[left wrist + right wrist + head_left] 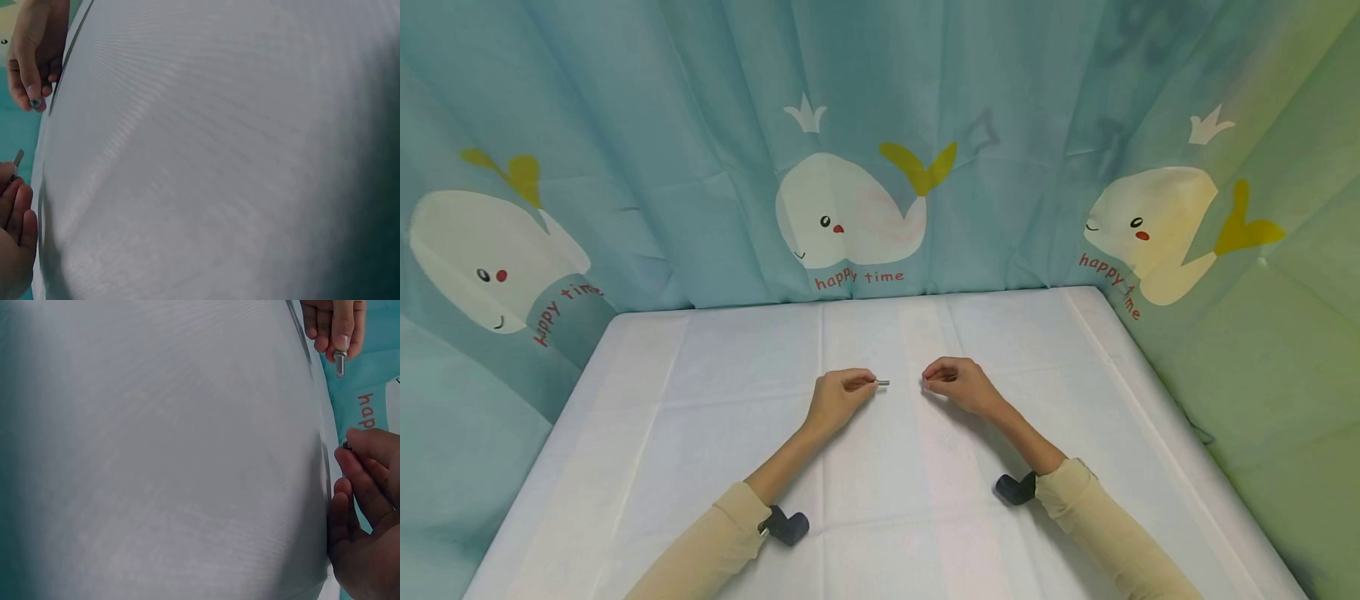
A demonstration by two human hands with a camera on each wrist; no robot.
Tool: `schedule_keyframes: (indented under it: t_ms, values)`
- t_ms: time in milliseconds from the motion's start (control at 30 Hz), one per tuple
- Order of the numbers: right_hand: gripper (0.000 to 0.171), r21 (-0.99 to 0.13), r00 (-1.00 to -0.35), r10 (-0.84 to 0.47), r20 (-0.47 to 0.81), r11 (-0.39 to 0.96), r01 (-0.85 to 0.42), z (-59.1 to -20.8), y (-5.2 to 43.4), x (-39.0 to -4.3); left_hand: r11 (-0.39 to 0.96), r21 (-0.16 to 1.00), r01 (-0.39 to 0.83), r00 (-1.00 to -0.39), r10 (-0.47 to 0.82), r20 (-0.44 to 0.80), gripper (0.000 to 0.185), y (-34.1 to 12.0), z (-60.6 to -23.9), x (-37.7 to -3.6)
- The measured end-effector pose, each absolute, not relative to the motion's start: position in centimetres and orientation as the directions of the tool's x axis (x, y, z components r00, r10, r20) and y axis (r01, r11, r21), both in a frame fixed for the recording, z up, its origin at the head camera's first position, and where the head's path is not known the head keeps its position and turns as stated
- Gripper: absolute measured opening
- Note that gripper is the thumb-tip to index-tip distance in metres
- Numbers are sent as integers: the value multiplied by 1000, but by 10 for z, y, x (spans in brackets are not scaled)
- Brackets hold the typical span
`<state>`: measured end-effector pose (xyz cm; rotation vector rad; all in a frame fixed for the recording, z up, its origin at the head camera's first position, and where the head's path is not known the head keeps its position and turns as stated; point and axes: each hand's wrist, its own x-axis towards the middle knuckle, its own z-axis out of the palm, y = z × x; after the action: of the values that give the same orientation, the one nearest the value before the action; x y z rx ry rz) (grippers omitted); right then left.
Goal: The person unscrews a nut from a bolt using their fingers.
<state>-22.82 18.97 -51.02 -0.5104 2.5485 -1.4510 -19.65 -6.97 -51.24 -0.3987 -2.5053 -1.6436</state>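
Between thumb and fingertips, my left hand [837, 402] pinches a short silver bolt [883, 382] by its head end. The shank points toward the other hand; the right wrist view shows the bolt [340, 364] most plainly. Opposite it, my right hand [966, 388] pinches a small metal nut [35, 103], its round end and dark centre showing in the left wrist view. Fingers hide most of the nut [347, 444] in the right wrist view. The two hands face each other above the table with a short gap between bolt and nut.
A pale cloth with faint creases covers the table [737, 467]. Blue-green curtains [700, 208] printed with white whales stand along the back and sides. Dark wrist-worn devices [788, 527] stick out inward from both cream sleeves [715, 533].
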Motion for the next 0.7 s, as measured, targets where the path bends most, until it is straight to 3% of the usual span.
schedule_keyframes:
  t_ms: [700]
  values:
    - [9,-800,-922,-384,55,535,-271,-513,188,-224,474,825,307,-951,178,251,5,-70,-521,-198]
